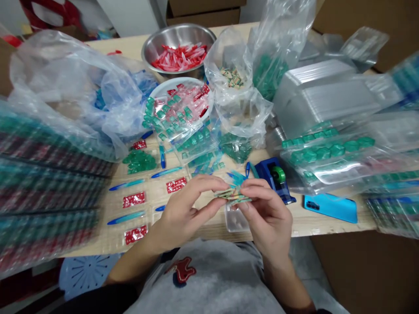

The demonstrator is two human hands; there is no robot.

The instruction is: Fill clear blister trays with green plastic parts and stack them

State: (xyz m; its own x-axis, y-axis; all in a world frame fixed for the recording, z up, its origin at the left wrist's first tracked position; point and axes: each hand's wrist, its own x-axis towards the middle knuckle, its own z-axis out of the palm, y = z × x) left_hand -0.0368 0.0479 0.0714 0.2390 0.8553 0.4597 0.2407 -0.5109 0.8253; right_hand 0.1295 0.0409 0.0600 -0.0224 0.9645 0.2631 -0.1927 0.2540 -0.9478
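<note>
Between the fingertips of both hands is a small bunch of thin, flat, multicoloured pieces [229,192], pale green and yellowish; their exact kind is too small to tell. My left hand [188,205] pinches it from the left, thumb below and fingers above. On the other side, my right hand [270,211] grips its right end between thumb and fingers. Beneath the hands lies a clear plastic tray [234,221], partly hidden. Blue pointed pieces [238,178] show just behind the fingers. To the left, clear trays hold red white-dotted packets [133,199] and blue pen-shaped pieces [126,217].
At the back are a metal bowl [153,43] of red pieces, a white bowl [160,87] and plastic bags [242,109]. Right of my hands are a blue tape dispenser [270,174] and a blue phone [330,208]. Filled packs [49,187] are stacked left; green pieces [140,161] lie nearby.
</note>
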